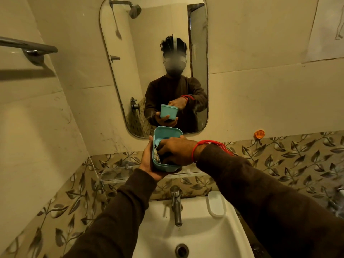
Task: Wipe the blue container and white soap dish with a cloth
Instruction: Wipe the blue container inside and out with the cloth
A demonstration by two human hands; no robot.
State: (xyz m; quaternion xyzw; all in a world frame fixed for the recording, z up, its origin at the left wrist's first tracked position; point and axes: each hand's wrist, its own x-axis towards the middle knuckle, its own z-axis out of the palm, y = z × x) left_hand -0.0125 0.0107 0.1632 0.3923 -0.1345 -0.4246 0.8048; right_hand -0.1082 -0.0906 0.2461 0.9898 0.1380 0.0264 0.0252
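Observation:
A blue container (168, 133) with rounded corners is held up in front of the mirror, its open side tilted toward me. My left hand (147, 162) cups it from the left and underneath. My right hand (176, 150), with red threads at the wrist, reaches into the container and presses a patterned cloth (157, 157) against the inside; only a small part of the cloth shows. The white soap dish (216, 203) lies on the sink rim to the right of the tap, untouched.
A white sink (197, 237) with a chrome tap (176, 205) and drain (181, 250) is below my arms. A narrow shelf (115, 176) runs under the mirror (130, 71). A towel bar (28, 46) is at upper left, an orange hook (259, 134) on the right wall.

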